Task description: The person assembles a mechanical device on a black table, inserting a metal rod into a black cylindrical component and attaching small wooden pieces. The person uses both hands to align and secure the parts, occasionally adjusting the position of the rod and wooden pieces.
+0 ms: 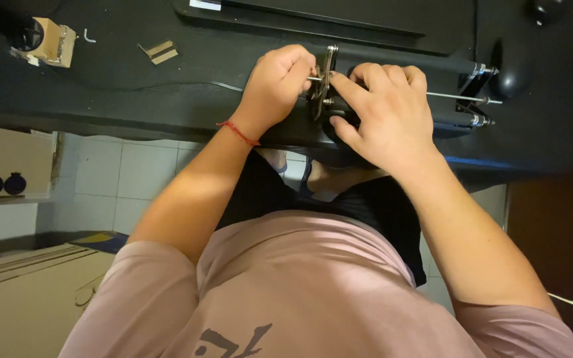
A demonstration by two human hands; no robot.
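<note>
Left hand [276, 86] pinches metal bracket [326, 76] on thin rod [455, 97]; right hand [382, 116] presses black frame [459, 66]. Rigid, light; grip frame, not rod.

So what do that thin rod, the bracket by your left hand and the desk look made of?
The thin rod looks like bright bare metal: silvery, glinting, with a nut near its end. The bracket beside the left hand also looks like metal, duller grey with punched holes. The desk is matt black, possibly laminate or a mat; I cannot tell which.
</note>
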